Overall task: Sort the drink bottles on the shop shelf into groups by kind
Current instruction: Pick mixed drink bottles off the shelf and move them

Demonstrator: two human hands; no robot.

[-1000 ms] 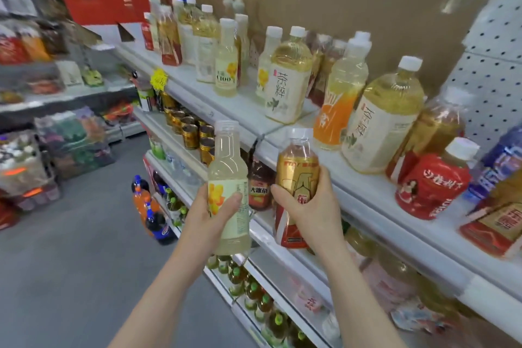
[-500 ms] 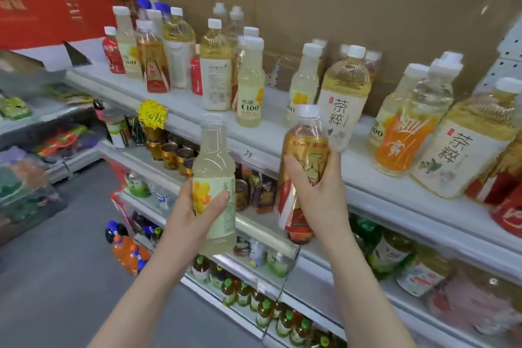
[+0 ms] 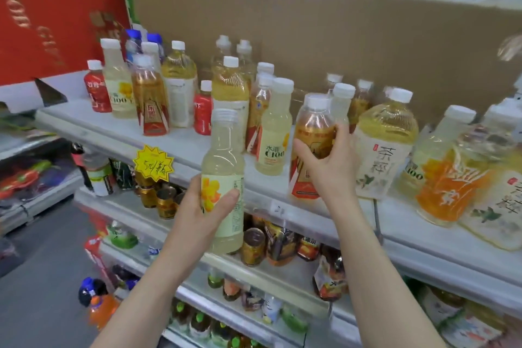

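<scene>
Here, both bottles upright — pale bottle (image 3: 223, 186) left, amber bottle (image 3: 312, 147) right.

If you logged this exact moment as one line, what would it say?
left hand: holds pale C100 bottle off shelf | right hand: grips amber red-label bottle at top shelf edge | sorting unfinished

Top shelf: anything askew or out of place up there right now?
Yes. At the right end, the orange-label bottle and the white-label tea bottle lean instead of standing upright. Kinds are still mixed: red bottles stand among pale C100 bottles. Nothing looks spilled.
</scene>
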